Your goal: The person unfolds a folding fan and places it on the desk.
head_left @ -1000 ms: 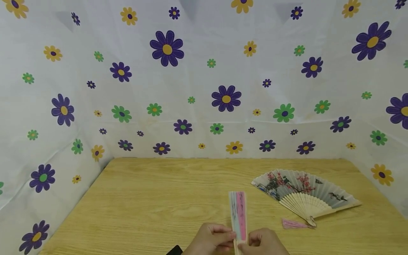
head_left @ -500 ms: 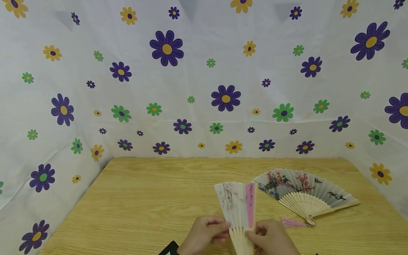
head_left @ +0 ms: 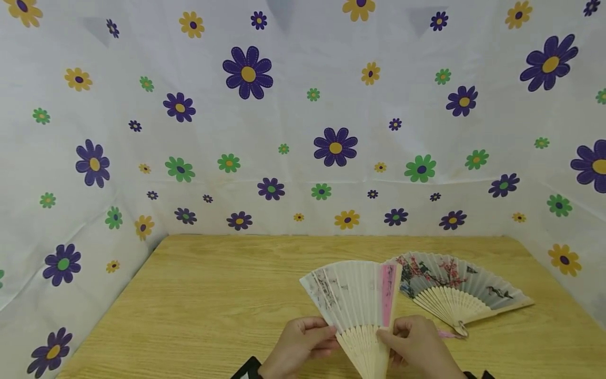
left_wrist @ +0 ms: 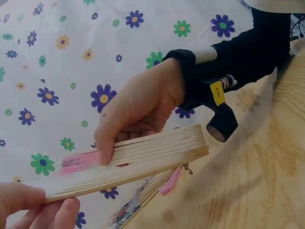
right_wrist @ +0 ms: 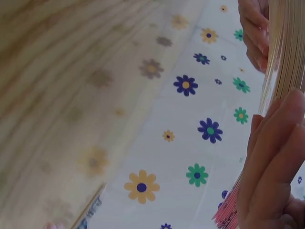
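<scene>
A folding fan (head_left: 355,295) with pale cloth, a pink strip at its right and light wooden ribs is held partly spread above the table. My left hand (head_left: 303,342) pinches the fan's left edge between thumb and fingers. Across from it, my right hand (head_left: 418,342) grips the right side, thumb on the front of the ribs. In the left wrist view, the right hand (left_wrist: 138,109) holds the stacked ribs (left_wrist: 162,150) from above. The right wrist view has the right hand's fingers (right_wrist: 271,167) against the ribs. The fan's lower tip is cut off in the head view.
A second folding fan (head_left: 452,302), painted with blossoms and birds, lies spread on the wooden table (head_left: 213,295) at the right. Its pink tassel (head_left: 446,334) is partly behind my right hand. A flower-print cloth (head_left: 293,116) encloses the table's back and sides.
The held fan has spread from a narrow strip to a wider wedge, showing more pale cloth. My right hand has moved right, and the left hand slightly left. The fan on the table stays put.
</scene>
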{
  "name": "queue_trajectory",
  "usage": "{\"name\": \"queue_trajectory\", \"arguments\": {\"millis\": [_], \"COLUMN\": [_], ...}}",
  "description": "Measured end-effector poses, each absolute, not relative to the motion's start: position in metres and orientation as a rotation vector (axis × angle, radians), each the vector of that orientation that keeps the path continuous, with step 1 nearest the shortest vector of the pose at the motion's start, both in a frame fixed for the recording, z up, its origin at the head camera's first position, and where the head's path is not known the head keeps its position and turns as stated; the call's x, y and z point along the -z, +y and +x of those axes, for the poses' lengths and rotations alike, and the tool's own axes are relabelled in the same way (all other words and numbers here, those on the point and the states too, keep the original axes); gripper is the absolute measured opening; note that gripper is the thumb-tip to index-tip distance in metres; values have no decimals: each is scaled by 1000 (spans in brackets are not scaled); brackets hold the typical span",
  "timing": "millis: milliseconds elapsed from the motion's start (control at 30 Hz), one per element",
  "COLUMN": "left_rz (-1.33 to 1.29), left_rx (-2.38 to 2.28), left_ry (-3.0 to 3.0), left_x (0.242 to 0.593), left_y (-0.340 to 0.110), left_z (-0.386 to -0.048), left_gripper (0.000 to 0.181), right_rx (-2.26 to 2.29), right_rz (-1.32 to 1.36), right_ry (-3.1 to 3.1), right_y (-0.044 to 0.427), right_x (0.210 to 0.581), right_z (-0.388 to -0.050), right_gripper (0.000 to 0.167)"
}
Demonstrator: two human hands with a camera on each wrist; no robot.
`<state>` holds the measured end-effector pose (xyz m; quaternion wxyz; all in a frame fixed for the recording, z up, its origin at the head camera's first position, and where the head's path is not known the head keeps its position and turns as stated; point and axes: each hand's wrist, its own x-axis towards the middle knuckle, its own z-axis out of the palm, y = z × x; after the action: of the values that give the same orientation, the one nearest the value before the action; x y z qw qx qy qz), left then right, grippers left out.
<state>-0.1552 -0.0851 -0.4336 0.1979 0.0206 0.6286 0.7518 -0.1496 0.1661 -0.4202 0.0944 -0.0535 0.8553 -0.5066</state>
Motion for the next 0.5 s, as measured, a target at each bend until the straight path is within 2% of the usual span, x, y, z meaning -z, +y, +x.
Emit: {"name": "queue_trajectory", "arguments": {"millis": [500], "left_rz": [41], "left_rx": [-2119], "left_ry": [1798], "left_x": [430], "left_y": [-91], "left_z": [-159], "left_gripper": [16], "right_rx": [1453], "right_rz": [-87], "right_ry": [2643], "right_y": [175], "right_x": [410], "right_z": [-152], "right_gripper": [36]}}
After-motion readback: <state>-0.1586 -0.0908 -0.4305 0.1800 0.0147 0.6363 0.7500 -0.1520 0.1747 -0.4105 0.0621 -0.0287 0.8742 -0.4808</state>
